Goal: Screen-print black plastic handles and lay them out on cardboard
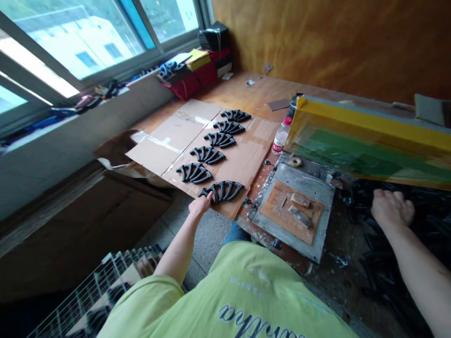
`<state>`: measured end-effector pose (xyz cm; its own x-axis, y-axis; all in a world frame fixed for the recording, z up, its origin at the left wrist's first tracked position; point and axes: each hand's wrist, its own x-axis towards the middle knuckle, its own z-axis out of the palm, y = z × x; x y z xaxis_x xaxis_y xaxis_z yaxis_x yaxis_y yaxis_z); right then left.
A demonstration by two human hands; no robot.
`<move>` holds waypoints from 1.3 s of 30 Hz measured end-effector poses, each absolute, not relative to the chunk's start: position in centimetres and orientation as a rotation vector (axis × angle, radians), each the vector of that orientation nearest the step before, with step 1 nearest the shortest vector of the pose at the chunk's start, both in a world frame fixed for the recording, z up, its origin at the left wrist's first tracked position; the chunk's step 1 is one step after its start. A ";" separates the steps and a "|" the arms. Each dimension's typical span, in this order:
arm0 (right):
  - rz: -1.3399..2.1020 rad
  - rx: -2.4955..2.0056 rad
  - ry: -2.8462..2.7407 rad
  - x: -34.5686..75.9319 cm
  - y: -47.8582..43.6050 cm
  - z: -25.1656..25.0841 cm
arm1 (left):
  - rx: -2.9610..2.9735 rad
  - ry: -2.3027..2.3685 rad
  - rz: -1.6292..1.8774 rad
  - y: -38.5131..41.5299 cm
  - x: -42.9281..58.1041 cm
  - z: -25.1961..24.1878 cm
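Observation:
My left hand [200,205] pinches the near left end of a black fan-shaped row of curved pieces [229,191], which lies at the front edge of a flattened cardboard sheet [158,152]. Beyond it, several similar black rows [207,155] lie in a line running away from me. On the far right my right hand [392,206] is closed, its fingers curled, over a dark pile of black curved parts [377,253]. Whatever those fingers may hold is hidden.
Between my hands sits a metal plate [259,218] bearing an orange board [276,220] with small blocks. A yellow-and-green screen frame [352,141] is raised behind it. Nearby stand a red-capped bottle [281,136] and a tape roll [295,162]. A wire rack [88,291] is low left.

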<state>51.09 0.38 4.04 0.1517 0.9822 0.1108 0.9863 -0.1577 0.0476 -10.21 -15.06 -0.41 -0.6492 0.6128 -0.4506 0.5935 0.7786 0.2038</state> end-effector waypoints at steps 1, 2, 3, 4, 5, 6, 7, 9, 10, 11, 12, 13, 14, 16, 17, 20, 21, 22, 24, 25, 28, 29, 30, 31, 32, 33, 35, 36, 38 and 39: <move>-0.207 -2.335 -1.942 50.9 -0.1 4.5 | 0.956 2.526 0.070 -15.5 -9.5 -0.2; -0.219 -2.299 -1.853 50.7 -0.8 4.8 | 1.050 2.585 0.108 -16.0 -8.7 -0.2; -0.202 -2.249 -1.755 50.3 -1.5 5.2 | 1.183 2.627 0.157 -16.5 -7.6 -0.2; -0.136 -2.180 -1.653 49.8 -2.3 5.4 | 1.335 2.646 0.207 -16.9 -6.5 -0.4; -0.011 -2.089 -1.553 49.1 -3.2 5.6 | 1.483 2.640 0.247 -17.2 -5.3 -0.7; 0.159 -1.971 -1.461 48.2 -4.2 5.5 | 1.593 2.617 0.269 -17.4 -4.2 -1.1; 0.348 -1.834 -1.377 47.1 -5.2 5.4 | 1.641 2.593 0.269 -17.5 -3.1 -1.5; 0.672 -1.591 -1.224 44.6 -7.4 4.5 | 1.620 2.592 0.245 -17.2 -1.6 -2.4; 0.783 -1.518 -1.166 43.2 -8.4 3.9 | 1.586 2.598 0.230 -16.9 -1.2 -2.8; 0.862 -1.487 -1.130 41.9 -9.4 3.2 | 1.554 2.602 0.216 -16.5 -0.9 -3.0; 0.914 -1.485 -1.113 40.6 -10.2 2.5 | 1.527 2.606 0.205 -16.2 -0.7 -3.2; 0.947 -1.495 -1.115 39.6 -10.9 1.8 | 1.507 2.608 0.197 -15.8 -0.7 -3.3; 0.958 -1.504 -1.138 38.6 -11.4 1.2 | 1.489 2.615 0.194 -15.4 -0.7 -3.4; 0.886 -1.519 -1.261 37.3 -11.8 0.4 | 1.459 2.633 0.194 -14.8 -0.9 -3.4; 0.814 -1.515 -1.360 36.8 -11.8 0.3 | 1.448 2.641 0.197 -14.6 -1.0 -3.4; 0.589 -1.435 -1.712 35.8 -11.4 0.4 | 1.445 2.633 0.212 -14.5 -1.3 -3.2; 0.528 -1.405 -1.808 35.5 -11.3 0.6 | 1.444 2.624 0.215 -14.7 -1.4 -3.1; 0.476 -1.384 -1.882 35.3 -11.2 0.6 | 1.442 2.614 0.217 -14.9 -1.5 -2.9; 0.374 -1.388 -1.976 34.9 -11.3 0.5 | 1.449 2.591 0.220 -15.5 -1.7 -2.5; 0.319 -1.401 -2.001 34.8 -11.4 0.4 | 1.464 2.582 0.222 -15.8 -1.8 -2.3; 0.174 -1.440 -2.050 34.6 -11.6 -0.4 | 1.552 2.540 0.233 -16.2 -2.3 -1.4; 0.137 -1.449 -2.068 34.5 -11.6 -0.6 | 1.587 2.522 0.236 -15.8 -2.5 -1.0; 0.107 -1.454 -2.090 34.5 -11.5 -0.7 | 1.623 2.503 0.241 -15.2 -2.6 -0.6; 0.085 -1.455 -2.117 34.4 -11.5 -0.8 | 1.660 2.483 0.248 -14.3 -2.8 0.0; 0.067 -1.453 -2.145 34.3 -11.4 -0.8 | 1.698 2.465 0.261 -13.1 -3.0 0.5; 0.053 -1.450 -2.166 34.1 -11.3 -0.7 | 1.733 2.449 0.275 -11.5 -3.2 1.1; 0.041 -1.453 -2.184 33.8 -11.3 -0.6 | 1.810 2.399 0.310 -7.5 -3.5 2.3; 0.040 -1.461 -2.182 33.7 -11.3 -0.6 | 1.848 2.365 0.332 -5.2 -3.6 2.9; 0.034 -1.491 -2.160 33.3 -11.4 -0.5 | 1.928 2.284 0.387 0.1 -3.7 3.6; 0.024 -1.512 -2.142 33.2 -11.5 -0.5 | 1.967 2.244 0.423 2.9 -3.7 3.9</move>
<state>33.16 -11.55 -0.54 -0.2471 0.8846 0.3954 0.8754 0.3787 -0.3004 -3.66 2.86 3.89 -0.1438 0.9857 0.0877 0.9500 0.1127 0.2914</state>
